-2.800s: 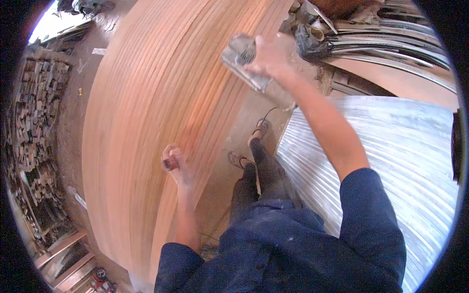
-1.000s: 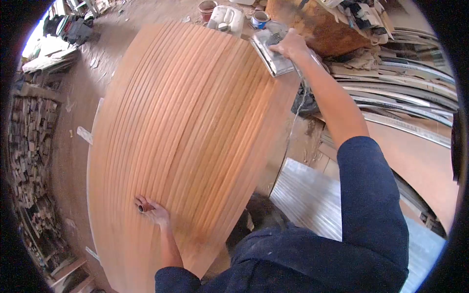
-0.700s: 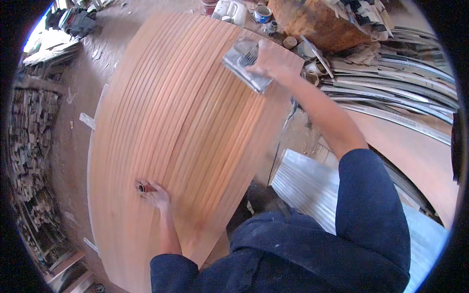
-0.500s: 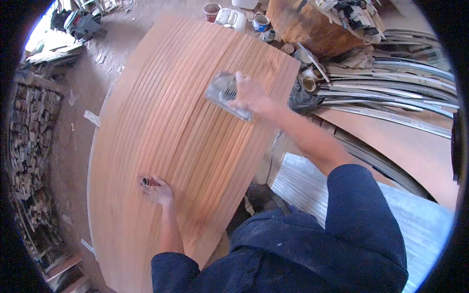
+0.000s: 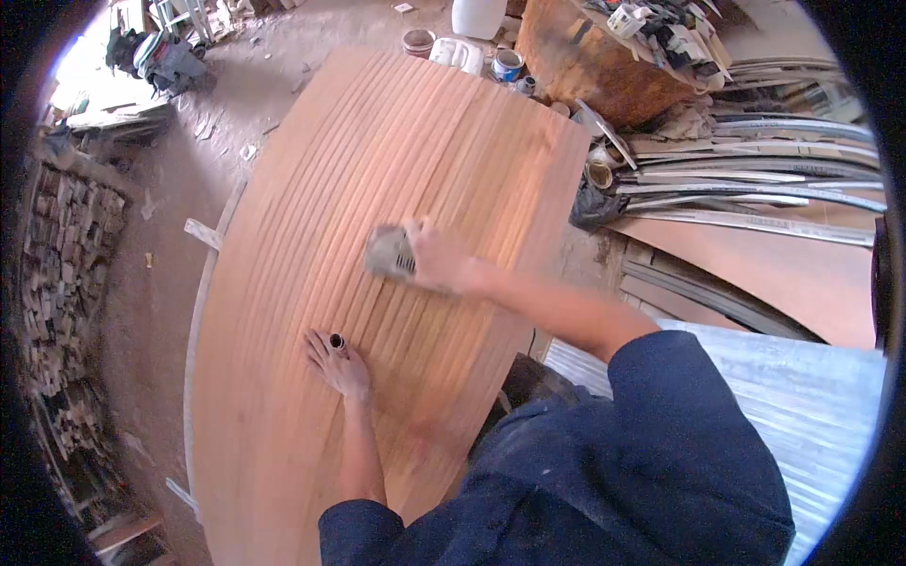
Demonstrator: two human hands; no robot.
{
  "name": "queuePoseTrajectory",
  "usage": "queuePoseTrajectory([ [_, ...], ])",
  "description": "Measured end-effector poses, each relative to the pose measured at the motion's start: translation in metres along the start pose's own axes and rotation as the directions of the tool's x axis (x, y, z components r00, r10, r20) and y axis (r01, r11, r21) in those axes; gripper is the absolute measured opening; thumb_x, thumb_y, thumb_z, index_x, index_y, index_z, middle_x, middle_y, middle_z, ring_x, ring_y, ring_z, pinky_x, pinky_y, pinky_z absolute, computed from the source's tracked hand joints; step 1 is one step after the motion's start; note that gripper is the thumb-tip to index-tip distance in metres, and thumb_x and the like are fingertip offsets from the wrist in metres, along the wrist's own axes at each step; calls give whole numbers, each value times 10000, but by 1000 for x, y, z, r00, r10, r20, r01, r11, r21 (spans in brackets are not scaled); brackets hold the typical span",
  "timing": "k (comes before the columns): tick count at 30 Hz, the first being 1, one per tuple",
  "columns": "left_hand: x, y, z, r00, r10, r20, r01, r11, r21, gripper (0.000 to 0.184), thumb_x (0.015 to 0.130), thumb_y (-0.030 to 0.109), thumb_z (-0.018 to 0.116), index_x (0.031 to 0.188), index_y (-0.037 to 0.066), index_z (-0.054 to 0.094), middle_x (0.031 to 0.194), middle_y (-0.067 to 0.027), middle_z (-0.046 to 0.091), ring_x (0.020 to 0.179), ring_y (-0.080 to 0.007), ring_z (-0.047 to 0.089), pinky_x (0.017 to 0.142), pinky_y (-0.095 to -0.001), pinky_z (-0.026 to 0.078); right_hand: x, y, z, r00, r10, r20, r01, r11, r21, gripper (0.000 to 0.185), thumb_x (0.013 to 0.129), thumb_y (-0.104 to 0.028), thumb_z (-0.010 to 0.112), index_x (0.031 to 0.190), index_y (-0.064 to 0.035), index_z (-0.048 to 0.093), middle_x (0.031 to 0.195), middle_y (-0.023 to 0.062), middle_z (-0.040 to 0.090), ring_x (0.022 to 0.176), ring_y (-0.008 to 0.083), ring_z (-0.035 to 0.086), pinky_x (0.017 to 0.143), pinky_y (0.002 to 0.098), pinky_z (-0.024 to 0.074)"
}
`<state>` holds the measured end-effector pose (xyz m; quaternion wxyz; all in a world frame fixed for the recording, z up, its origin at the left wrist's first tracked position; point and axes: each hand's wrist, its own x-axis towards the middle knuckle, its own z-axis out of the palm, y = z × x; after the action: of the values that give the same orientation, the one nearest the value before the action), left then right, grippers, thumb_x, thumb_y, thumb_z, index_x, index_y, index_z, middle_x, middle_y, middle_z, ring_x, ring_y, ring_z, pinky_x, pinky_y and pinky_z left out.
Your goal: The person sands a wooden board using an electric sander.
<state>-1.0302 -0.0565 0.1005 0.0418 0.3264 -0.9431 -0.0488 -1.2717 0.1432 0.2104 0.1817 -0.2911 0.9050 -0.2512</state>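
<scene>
Grips the sander (image 5: 389, 253) with the right hand (image 5: 442, 261), now nearer and farther left on the wooden panel (image 5: 264, 330) than half a second ago, and well away from the far right corner reached a second ago. Has also shifted the left hand (image 5: 344, 370) to the right since half a second ago.

Shows, beyond the panel's far edge, a reddish pot (image 5: 417, 41), a white jug (image 5: 460, 55) and a blue tin (image 5: 507, 64), with a big brown block (image 5: 576, 66) to their right. Has stacked wood pieces (image 5: 71, 274) along the left, curved strips (image 5: 764, 184) piled at the far right, and a black bag (image 5: 595, 209) just beside the panel's right side. Includes a silver sheet (image 5: 802, 396) at the near right, partly hidden by the dark sleeve (image 5: 694, 406). Blocks a stretch of the panel's right edge with the right forearm (image 5: 566, 307), and covers the sander's right end with the gripping fingers.

Stretches the right forearm leftward across the panel. Reaches the left one straight away from the body, palm down on the wood, fingers spread, with a short tube (image 5: 337, 342) beside the thumb. Cannot tell if clasped or merely touching.
</scene>
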Motion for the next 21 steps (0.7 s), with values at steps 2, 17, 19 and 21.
queuePoseTrajectory([
  [2,9,-8,3,1000,11,-20,-12,999,-51,573,1049,282,398,1529,-16,305,1632,-185,224,1507,-394,189,1214,-543,138,29,10,-18,986,149,-70,-153,987,-46,756,728,-393,815,1274,-25,445,1159,265,589,979,422,676,820,521,567],
  [17,84,-48,13,964,-201,-173,202,979,-12,576,1045,291,422,1538,16,302,1619,-165,258,1501,-405,176,1209,-560,125,238,182,-176,842,399,-364,-517,791,-328,960,635,-603,821,1233,99,554,1168,283,668,1079,363,674,906,425,547],
  [19,85,-46,3,965,-177,-191,151,978,-147,577,1043,277,416,1552,36,288,1633,-145,240,1507,-391,169,1209,-554,117,264,211,-195,831,463,-307,-523,839,-152,906,642,-599,810,1182,105,625,1181,267,670,1080,333,682,915,392,549],
  [21,88,-54,7,963,-192,-189,188,981,-37,577,1044,268,414,1556,39,281,1637,-148,230,1510,-386,167,1210,-550,113,275,204,-211,830,342,-441,-501,804,-319,853,646,-584,807,1125,105,651,1165,253,680,1038,307,701,894,375,557],
])
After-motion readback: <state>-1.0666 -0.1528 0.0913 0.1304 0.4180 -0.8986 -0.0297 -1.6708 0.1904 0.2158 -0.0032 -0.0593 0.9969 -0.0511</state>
